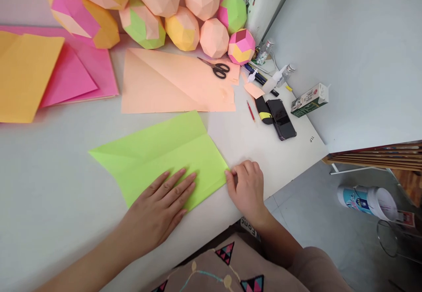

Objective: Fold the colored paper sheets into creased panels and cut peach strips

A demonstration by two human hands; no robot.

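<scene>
A sheet of bright green paper [165, 156] lies on the white table in front of me, with crease lines running across it. My left hand [161, 206] rests flat on its lower part, fingers stretched out. At the sheet's right corner my right hand [247, 186] is closed, thumb and curled fingers on the paper's edge. Behind the green sheet lies a peach paper sheet [158, 85], its right edge cut unevenly. Black-handled scissors [219, 68] rest on that sheet.
Faceted paper balls [214, 37] are piled along the back. Orange paper [26, 77] and pink paper [69, 77] lie at left. A phone [281, 118], a red pen [251, 111], a glue bottle [274, 80] and a milk carton [310, 100] stand or lie at right. A bucket [365, 202] is on the floor.
</scene>
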